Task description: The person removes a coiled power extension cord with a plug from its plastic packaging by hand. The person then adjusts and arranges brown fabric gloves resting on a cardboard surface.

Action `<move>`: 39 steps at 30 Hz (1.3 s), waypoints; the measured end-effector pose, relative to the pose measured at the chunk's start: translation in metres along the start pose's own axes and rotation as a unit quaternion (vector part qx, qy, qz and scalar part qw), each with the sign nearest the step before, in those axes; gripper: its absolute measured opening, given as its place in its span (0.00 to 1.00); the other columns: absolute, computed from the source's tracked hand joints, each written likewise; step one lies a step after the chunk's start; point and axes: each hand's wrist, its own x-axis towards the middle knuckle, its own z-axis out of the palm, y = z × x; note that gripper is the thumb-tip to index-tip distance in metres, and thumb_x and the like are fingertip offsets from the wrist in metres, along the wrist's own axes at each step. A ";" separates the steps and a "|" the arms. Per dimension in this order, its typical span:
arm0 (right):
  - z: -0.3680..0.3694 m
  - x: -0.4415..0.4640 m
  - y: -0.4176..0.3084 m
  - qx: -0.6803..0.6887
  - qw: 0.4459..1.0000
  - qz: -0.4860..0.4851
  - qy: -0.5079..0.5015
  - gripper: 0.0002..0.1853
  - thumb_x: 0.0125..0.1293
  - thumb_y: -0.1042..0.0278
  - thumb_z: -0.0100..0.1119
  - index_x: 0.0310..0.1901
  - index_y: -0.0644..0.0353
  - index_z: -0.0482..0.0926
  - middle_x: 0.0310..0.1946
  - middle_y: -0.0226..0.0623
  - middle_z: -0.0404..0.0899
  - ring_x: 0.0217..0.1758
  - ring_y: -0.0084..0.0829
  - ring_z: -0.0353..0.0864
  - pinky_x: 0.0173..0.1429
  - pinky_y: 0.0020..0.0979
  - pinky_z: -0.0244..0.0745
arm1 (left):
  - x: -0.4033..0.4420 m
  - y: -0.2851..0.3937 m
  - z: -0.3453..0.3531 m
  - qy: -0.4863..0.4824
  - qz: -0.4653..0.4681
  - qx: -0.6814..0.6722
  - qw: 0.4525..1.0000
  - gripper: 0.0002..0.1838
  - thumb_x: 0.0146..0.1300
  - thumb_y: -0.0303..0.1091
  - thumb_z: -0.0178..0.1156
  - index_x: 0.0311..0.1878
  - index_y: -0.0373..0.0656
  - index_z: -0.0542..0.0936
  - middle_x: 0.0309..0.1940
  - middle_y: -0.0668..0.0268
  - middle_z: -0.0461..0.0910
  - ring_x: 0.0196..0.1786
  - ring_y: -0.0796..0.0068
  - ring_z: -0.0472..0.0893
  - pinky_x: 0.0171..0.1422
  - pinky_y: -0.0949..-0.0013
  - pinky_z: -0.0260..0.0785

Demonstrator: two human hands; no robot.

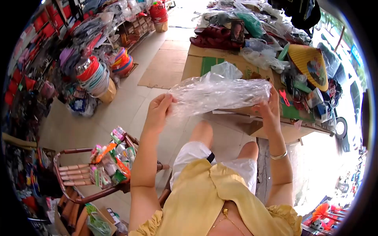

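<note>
A long crumpled sheet of clear plastic, like a plastic bag (pixel 220 94), is stretched out between my two hands in front of me. At its left end my left hand (pixel 159 110) pinches the edge, thumb against fingers. My right hand (pixel 269 106) grips the other end, with the fingers partly behind the film. The plastic hangs above the floor and the near edge of the cardboard-covered table (pixel 193 65). Behind it, another piece of clear plastic (pixel 227 70) lies on the cardboard.
On the table are dark red shoes (pixel 212 35), a yellow conical hat (pixel 308 65) and a red plastic piece (pixel 284 97). To my left stands a wooden chair (pixel 75 151) holding colourful packets (pixel 110 163). Stacked basins (pixel 94 76) stand on the floor farther left.
</note>
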 end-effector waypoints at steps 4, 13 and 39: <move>0.004 -0.009 0.015 -0.070 0.988 -0.138 -0.023 0.26 0.60 0.69 0.60 0.57 0.62 0.62 0.44 0.33 0.73 0.42 0.18 0.73 0.38 0.20 0.70 | -0.010 -0.003 0.016 -0.007 -0.020 -0.048 0.999 0.15 0.65 0.42 0.54 0.26 0.43 0.78 0.14 0.79 0.66 0.17 0.91 0.59 0.21 0.83 0.48; -0.050 -0.010 0.016 -0.039 0.988 -0.017 0.148 0.16 0.64 0.51 0.57 0.23 0.51 0.74 0.17 0.15 0.67 0.17 0.09 0.57 0.20 0.18 0.48 | 0.003 -0.024 0.048 -0.031 -0.061 -0.022 0.997 0.16 0.65 0.42 0.55 0.23 0.45 0.78 0.16 0.76 0.71 0.18 0.89 0.63 0.21 0.82 0.53; -0.242 -0.154 0.026 -0.114 0.919 0.088 0.367 0.08 0.57 0.77 0.60 0.39 0.61 0.75 0.25 0.25 0.75 0.23 0.14 0.72 0.23 0.18 0.67 | -0.039 -0.142 0.341 -0.672 -0.189 0.100 0.709 0.30 0.61 0.23 0.54 0.66 0.41 0.59 0.31 0.67 0.76 0.33 0.81 0.74 0.38 0.77 0.67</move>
